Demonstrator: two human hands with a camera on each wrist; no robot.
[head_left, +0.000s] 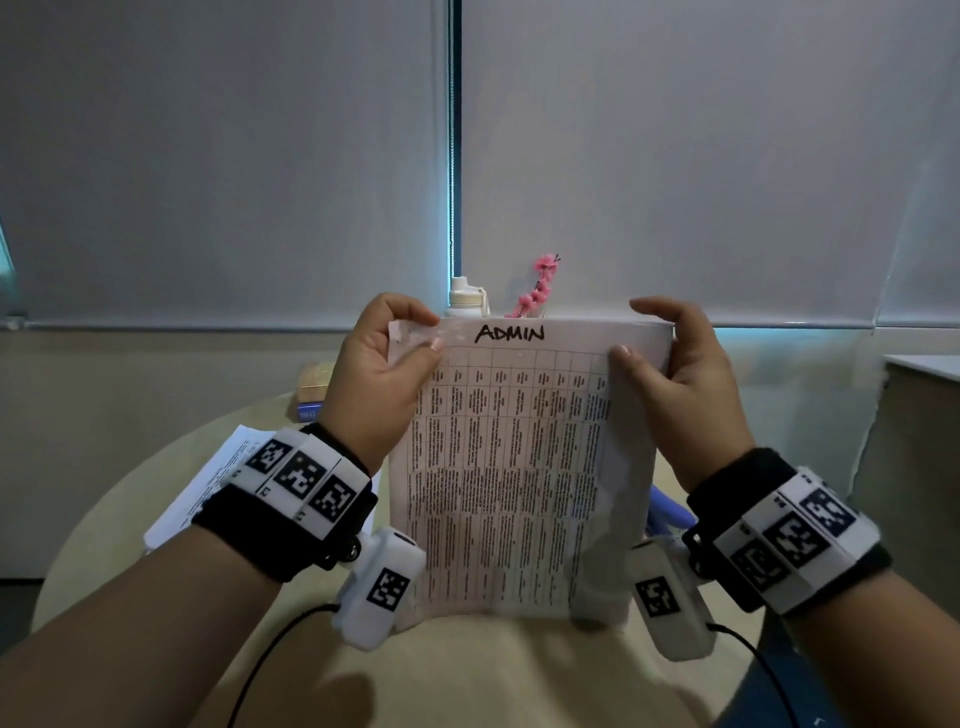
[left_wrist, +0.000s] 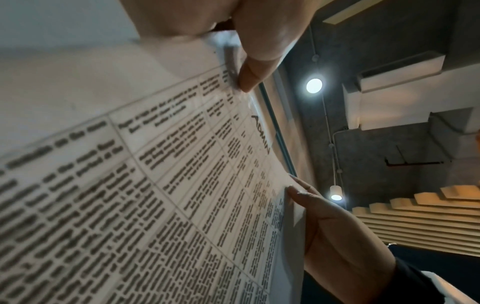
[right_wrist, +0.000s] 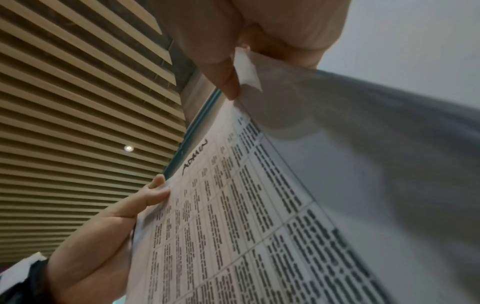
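Fingers (head_left: 410, 307) and thumb of the left hand (head_left: 374, 374) pinch the clear film corner of the sleeve (head_left: 408, 332). The right hand (head_left: 680, 384) clamps the opposite top corner, thumb in front and fingers curled behind, so both are grasping and neither is loose. Between them the sheet (head_left: 509, 467), marked ADMIN over a dense printed grid, stands upright in front of me, slightly bowed. Its lower edge is down near the table (head_left: 467, 675); I can't tell whether it touches. I read this as parting the sleeve's mouth from the sheet. To do it well I'd hold the right pinch firm as the anchor and roll only the film off with the left thumb. I'd pull along the top edge rather than outward — that way the paper neither creases nor slides askew. Resting the bottom edge on the table would steady it. Left of the hands lie loose papers (head_left: 208, 483), with a small box (head_left: 314, 387) beyond them. Behind the sheet's top edge a bottle (head_left: 465, 299) and pink flowers (head_left: 540, 286) show against the blind (head_left: 675, 156).
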